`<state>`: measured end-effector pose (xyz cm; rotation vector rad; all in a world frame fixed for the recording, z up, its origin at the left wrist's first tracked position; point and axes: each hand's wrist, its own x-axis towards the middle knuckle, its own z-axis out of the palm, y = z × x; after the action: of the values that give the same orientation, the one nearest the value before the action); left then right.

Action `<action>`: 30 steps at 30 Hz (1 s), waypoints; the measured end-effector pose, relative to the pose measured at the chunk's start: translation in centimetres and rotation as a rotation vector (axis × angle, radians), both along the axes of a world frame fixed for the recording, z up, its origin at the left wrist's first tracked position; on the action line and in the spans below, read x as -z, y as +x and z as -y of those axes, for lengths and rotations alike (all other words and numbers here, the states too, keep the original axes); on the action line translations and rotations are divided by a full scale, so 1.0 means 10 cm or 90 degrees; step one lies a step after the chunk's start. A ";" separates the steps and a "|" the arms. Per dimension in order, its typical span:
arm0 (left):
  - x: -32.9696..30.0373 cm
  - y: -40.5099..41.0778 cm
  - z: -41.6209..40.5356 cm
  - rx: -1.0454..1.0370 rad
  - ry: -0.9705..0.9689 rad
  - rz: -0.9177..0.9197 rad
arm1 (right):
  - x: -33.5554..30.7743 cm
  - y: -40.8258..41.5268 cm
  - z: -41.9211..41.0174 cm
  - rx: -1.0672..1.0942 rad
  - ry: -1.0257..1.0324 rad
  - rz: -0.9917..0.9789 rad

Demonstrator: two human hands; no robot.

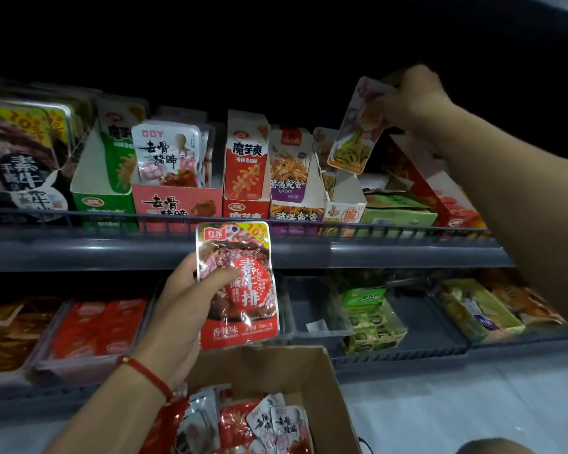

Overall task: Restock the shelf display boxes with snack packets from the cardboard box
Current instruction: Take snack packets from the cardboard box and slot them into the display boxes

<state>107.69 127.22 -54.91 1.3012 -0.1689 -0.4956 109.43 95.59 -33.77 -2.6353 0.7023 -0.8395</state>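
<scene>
Nearest, the cardboard box (pixel 322 381) holds packets — left hand (pixel 181 309) grips a red snack packet (pixel 240 286) above it, right hand (pixel 413 96) pinches a small packet (pixel 358 132) over the top shelf (pixel 79 250).

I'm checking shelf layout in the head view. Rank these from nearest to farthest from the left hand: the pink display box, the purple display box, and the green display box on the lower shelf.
From the left hand:
1. Pink display box, upper shelf, just above the hand.
2. Purple display box, upper shelf, up and right.
3. Green display box, lower shelf, far right.
</scene>
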 end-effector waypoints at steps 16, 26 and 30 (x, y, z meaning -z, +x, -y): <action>-0.01 0.14 -0.04 -0.008 0.003 -0.016 | 0.49 0.56 0.04 0.000 -0.074 -0.211; -0.01 0.14 -0.04 -0.005 0.006 -0.020 | 0.79 0.60 0.21 0.010 -0.237 -0.154; 0.00 0.15 -0.06 -0.010 0.005 -0.020 | 0.81 0.62 0.25 0.014 -0.283 -0.146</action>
<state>109.15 127.82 -54.87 1.3003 -0.1299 -0.5036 115.59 93.12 -41.87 -3.1658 0.6635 -0.7805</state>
